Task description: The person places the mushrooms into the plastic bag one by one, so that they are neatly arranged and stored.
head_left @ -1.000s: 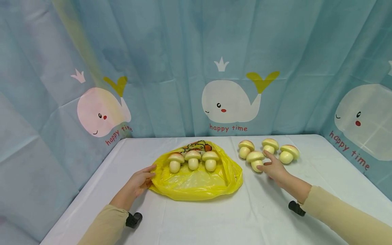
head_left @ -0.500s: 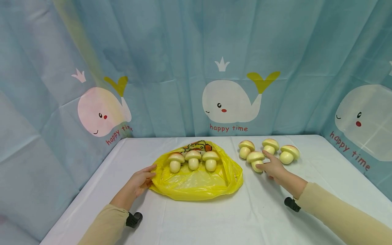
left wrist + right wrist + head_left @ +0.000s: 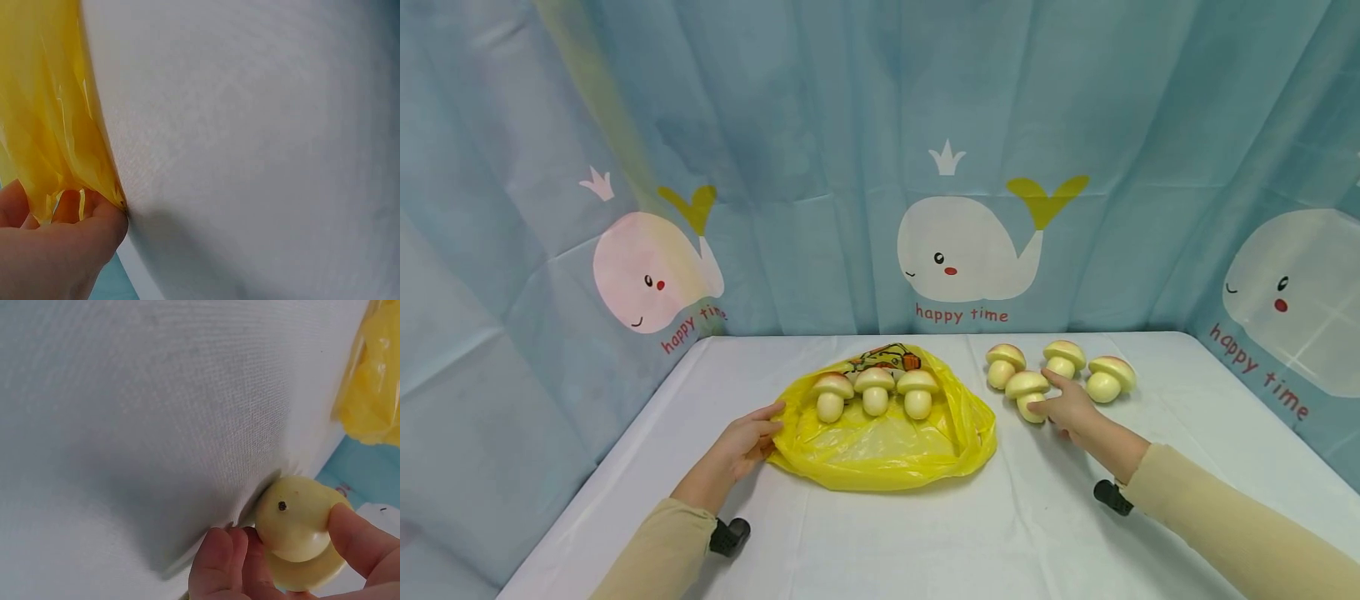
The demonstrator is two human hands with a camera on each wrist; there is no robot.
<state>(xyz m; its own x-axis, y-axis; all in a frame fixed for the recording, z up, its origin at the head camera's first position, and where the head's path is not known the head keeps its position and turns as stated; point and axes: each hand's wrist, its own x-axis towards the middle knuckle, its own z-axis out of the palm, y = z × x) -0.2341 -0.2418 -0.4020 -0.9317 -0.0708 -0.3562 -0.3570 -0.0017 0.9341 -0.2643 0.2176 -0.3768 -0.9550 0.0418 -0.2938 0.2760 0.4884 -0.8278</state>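
Observation:
My left hand (image 3: 741, 448) pinches the left edge of a yellow plastic bag (image 3: 880, 477), which lies with its mouth toward me; the left wrist view shows the bunched film (image 3: 69, 144) between thumb and fingers. Three mushrooms, probably toy ones, rest in a row in the bag, the middle one (image 3: 875, 392) among them. Right of the bag, my right hand (image 3: 1075, 414) holds the front mushroom (image 3: 1026, 385) of a small group. In the right wrist view, thumb and fingers flank that mushroom's pale round stem (image 3: 292, 515), close to the tablecloth.
Behind the held mushroom stand three others: a left one (image 3: 1003, 364), a back one (image 3: 1063, 358) and a right one (image 3: 1110, 377). A white cloth (image 3: 925, 542) covers the table. A blue whale-print curtain (image 3: 820, 167) hangs along the back and sides.
My right wrist and sleeve have shifted slightly left, while the fingers stay at the same mushroom. The left hand and the bag have kept their places.

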